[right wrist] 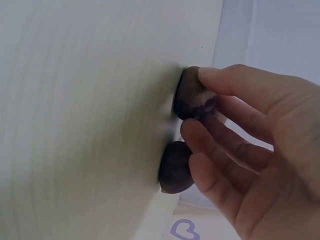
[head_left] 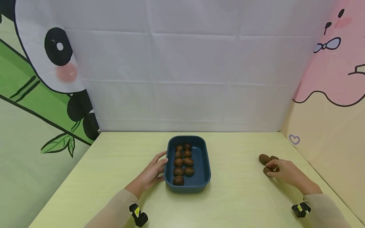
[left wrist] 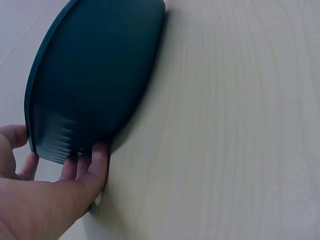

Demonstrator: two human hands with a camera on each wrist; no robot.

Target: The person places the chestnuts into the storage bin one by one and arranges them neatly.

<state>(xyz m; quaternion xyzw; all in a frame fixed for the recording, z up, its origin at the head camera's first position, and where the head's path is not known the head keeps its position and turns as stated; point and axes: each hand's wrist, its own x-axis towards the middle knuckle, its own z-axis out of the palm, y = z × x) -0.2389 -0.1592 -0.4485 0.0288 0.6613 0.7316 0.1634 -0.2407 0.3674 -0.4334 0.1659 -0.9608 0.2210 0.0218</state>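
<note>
Two columns of brown chestnuts lie along the left side of a dark blue rectangular box. Against the box's left wall rest the extended fingers of my left hand; the left wrist view shows them along the outer wall and rim. Far to the right, my right hand pinches a chestnut between thumb and fingers, low over the table. A second chestnut sits beside its other fingertips. In the head view, another chestnut lies just beyond the hand, with one more partly hidden.
The pale wooden table ends at a white cloth backdrop. Printed cartoon panels stand at both sides, the right panel close behind the right hand. The right part of the box's floor is bare.
</note>
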